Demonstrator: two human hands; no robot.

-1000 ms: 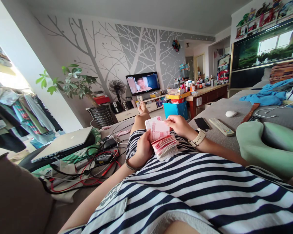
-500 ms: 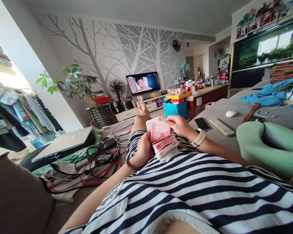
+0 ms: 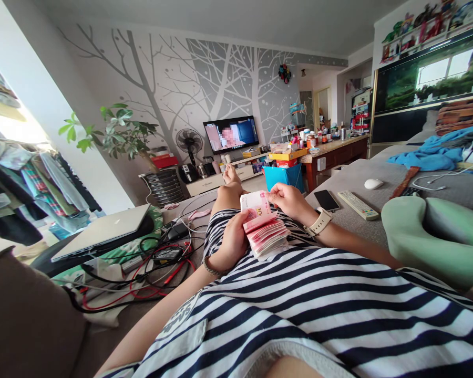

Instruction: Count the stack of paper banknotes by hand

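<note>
A folded stack of red-and-white banknotes rests over my lap, its lower ends fanned toward me. My left hand is closed around the stack's left side, thumb lying across the front. The upper part of the notes stands upright, with a pale banknote face showing. At its top right corner, my right hand pinches the edge of a note between thumb and fingers. A light watch is on the right wrist, a braided bracelet on the left. The striped clothing lies beneath both hands.
Tangled cables and a closed laptop lie to my left. On the right are a phone, a remote control, a white mouse and a green neck pillow. A television stands ahead.
The upright note face has changed from a mostly pink side to a paler one with a number. My right hand has shifted slightly upward; my left hand keeps its hold.
</note>
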